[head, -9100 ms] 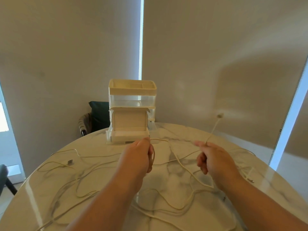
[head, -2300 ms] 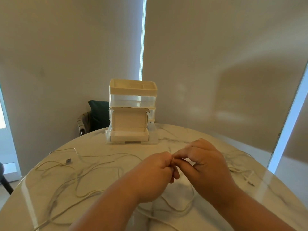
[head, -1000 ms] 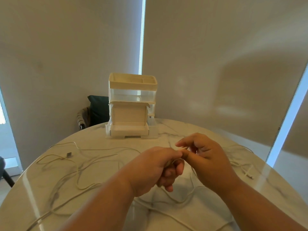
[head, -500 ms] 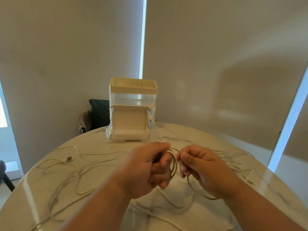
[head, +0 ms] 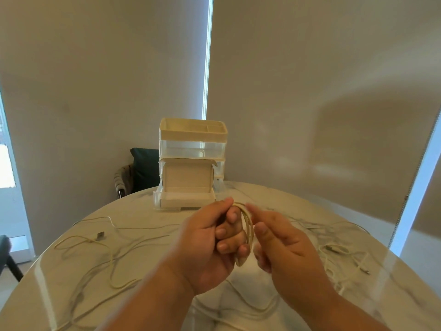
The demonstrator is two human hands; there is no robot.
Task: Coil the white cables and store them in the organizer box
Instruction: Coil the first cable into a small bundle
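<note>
loose white cables [head: 112, 259] sprawl over the marble table [head: 140, 211] at left, with the organizer box [head: 191, 163] at its far edge. the left hand [head: 210, 244] curls its fingers through a coiled cable [head: 248, 231] above the table. the right hand [head: 284, 247] is just beside it, blurred, its grip unclear.

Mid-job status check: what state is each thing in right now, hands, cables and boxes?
Coil: several loops, held above the table.
Left hand: grips the coil, fingers curled round it.
Right hand: beside the coil, blurred; grip unclear.
Loose cables: uncoiled, spread over the table.
Organizer box: upright, top tray open.
Small box: lid up.
</note>
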